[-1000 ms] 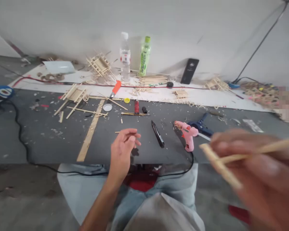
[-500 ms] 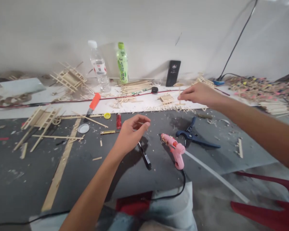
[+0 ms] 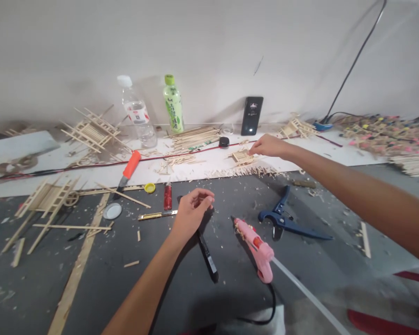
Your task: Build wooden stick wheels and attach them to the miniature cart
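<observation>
My right hand reaches to the white strip at the back, its fingers pinched at the right edge of a small wooden stick frame. My left hand hovers over the dark table with fingers curled and thumb near the fingertips; anything between them is too small to tell. Below it lies a black pen-like tool. A pink glue gun with a long glue stick rests to the right, beside blue cutters. Left of my left hand are a red lighter and a yellow cutter knife.
Two bottles and a phone stand against the wall. Stick models and an orange-handled knife are at the left. Bundled sticks lie far right. A red cable crosses the strip.
My right hand has moved left from beside the small frame to its edge. My left hand's fingers look more curled. The view has tilted, so the table items sit lower.
</observation>
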`<move>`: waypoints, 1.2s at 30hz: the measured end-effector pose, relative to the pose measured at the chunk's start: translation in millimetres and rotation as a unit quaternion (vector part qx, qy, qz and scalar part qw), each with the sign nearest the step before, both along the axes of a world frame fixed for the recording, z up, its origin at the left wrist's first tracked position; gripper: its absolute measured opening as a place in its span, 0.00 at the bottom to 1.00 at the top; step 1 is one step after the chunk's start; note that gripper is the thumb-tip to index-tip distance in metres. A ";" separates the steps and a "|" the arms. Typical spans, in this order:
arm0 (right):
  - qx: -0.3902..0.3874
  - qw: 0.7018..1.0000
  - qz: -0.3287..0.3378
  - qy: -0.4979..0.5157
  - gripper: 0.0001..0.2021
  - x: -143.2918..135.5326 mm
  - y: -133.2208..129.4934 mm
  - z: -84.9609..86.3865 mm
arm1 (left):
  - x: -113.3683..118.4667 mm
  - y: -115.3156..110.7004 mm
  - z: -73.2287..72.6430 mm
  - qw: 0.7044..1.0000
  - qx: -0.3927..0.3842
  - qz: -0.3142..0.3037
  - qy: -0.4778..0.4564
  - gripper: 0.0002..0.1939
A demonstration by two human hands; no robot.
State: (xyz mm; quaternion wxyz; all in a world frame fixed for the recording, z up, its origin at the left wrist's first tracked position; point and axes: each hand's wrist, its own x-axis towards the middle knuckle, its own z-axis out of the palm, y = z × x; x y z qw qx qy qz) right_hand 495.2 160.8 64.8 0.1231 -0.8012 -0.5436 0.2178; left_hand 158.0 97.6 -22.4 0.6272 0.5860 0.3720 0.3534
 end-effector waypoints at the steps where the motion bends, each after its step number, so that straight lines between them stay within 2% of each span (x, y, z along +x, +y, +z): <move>1: -0.001 1.000 0.002 0.006 0.10 0.3 -0.2 -1.1 | 0.0 0.3 0.3 1.000 -0.004 0.003 -0.001 0.11; 14: 0.042 0.999 -0.003 0.015 0.12 8.5 2.3 -13.8 | 1.4 -5.0 1.0 0.999 0.004 -0.036 0.040 0.10; 27: 0.030 0.999 0.017 0.018 0.11 12.4 5.5 -22.0 | -2.3 -6.2 5.8 0.996 0.020 -0.054 0.068 0.10; 36: -0.018 0.999 0.033 -0.008 0.13 16.5 9.7 -28.5 | -1.5 -8.2 9.2 0.990 0.048 -0.078 0.105 0.11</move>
